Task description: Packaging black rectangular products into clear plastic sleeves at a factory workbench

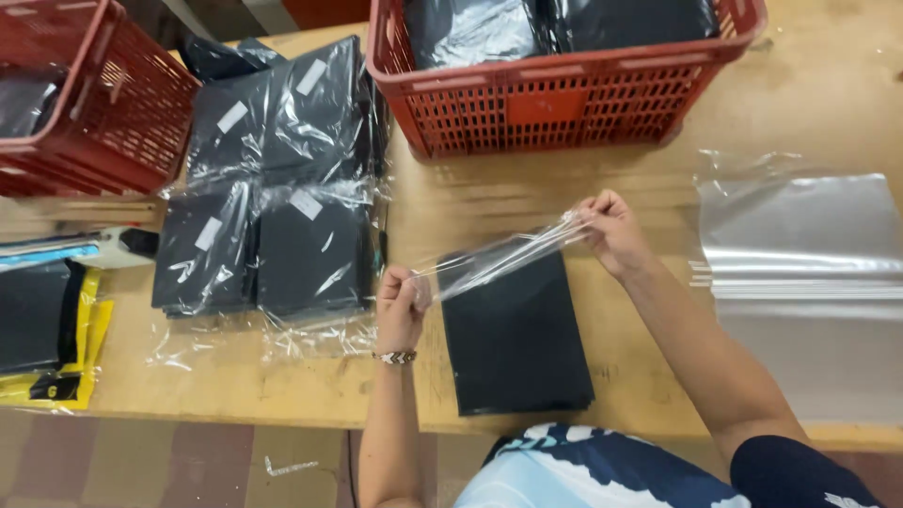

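Closest to me is my own patterned shirt [602, 470] at the bottom edge, and just above it the wooden table [282, 386] where I am working.

Far left, a red basket [94, 103] sits tilted on the table corner, with something dark inside that I can't make out well. Below it lie a flat dark item on yellow packaging [89, 329] and a pale tool with a dark tip [118, 246], possibly a tape or label gun. Next along are stacks of black folded pieces already sealed in clear bags [273, 188], each with a small white label, arranged in rows.

My left hand [403, 303], a beaded bracelet [394, 357] on the wrist, is clenched around one end of a clear plastic bag [499, 256]. The bag stretches taut up and to the right, held above the table, to my right hand [609, 230], which pinches the other end between fingers and thumb. Under the bag, flat on the table between my arms, lies a black folded piece [517, 339], unbagged.

Beyond my hands stands a second red basket [555, 94] holding more dark bagged goods. Far right, a pile of empty clear bags [809, 282] lies flat on the table, well apart from my right hand.
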